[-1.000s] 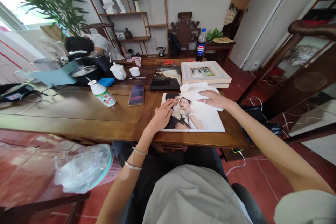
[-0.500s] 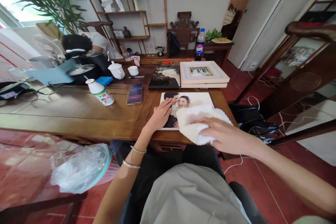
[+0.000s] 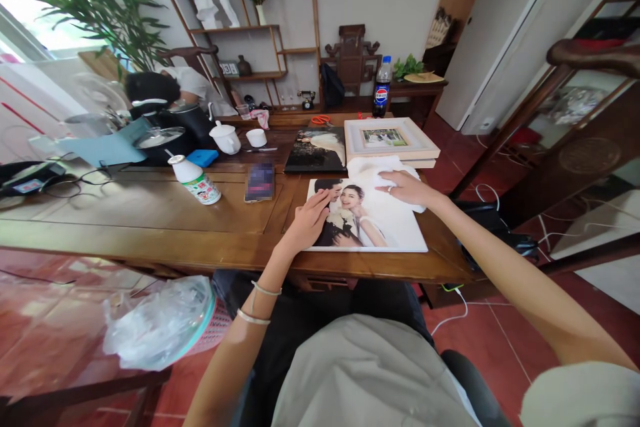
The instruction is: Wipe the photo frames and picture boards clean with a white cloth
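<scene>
A white-edged photo panel (image 3: 370, 223) with a picture of a couple lies flat at the table's front edge. My left hand (image 3: 311, 219) rests on its left side, fingers stretched out and lying flat. In my right hand (image 3: 407, 188) is a bunched white cloth (image 3: 367, 168), pressed on the upper right part of the panel. The cloth hides that corner and reaches the edge of the stacked white frames (image 3: 423, 145) behind. A dark photo panel (image 3: 313, 152) lies just beyond the couple's picture.
A phone (image 3: 260, 182) and a white drink bottle (image 3: 196, 180) with a straw are left of the panel. Farther back stand a white teapot (image 3: 225, 138), a cup (image 3: 257, 138), orange-handled scissors (image 3: 321, 120) and a cola bottle (image 3: 381, 88). A lined waste basket (image 3: 213, 327) stands on the floor.
My right hand has moved the cloth away from me, from the panel's near right part to its far right corner, uncovering more of the picture. My left hand stays in place.
</scene>
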The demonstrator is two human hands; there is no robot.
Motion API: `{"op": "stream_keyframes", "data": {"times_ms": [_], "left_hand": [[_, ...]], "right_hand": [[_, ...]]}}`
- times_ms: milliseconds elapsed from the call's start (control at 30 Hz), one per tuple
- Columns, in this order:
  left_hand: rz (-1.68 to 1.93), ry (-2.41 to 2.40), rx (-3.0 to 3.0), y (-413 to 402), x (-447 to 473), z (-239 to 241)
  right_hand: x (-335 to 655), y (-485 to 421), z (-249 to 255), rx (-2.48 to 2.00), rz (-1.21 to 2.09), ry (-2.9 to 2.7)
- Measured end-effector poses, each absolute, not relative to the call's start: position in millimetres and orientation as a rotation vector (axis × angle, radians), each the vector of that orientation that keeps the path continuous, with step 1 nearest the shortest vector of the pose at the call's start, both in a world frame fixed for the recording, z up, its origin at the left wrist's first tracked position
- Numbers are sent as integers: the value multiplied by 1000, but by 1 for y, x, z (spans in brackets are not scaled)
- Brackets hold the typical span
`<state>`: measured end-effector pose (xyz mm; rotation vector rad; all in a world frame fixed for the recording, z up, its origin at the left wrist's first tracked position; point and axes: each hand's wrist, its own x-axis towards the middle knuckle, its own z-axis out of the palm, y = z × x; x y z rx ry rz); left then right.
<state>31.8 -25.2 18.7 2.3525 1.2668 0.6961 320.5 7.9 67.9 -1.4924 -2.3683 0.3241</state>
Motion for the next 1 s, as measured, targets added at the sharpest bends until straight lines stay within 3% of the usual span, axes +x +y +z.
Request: {"op": "stream_keyframes", "data": {"times_ms": [433, 867, 1000], "left_hand": [[696, 1266, 2367, -28, 33, 22], [663, 1281, 2353, -28, 33, 25], [681, 1273, 2364, -28, 32, 24]], "right_hand": [[273, -175, 80, -1285, 289, -2647], [302, -16, 68, -1205, 89, -2631], [303, -8, 63, -1187, 22, -2619]]}}
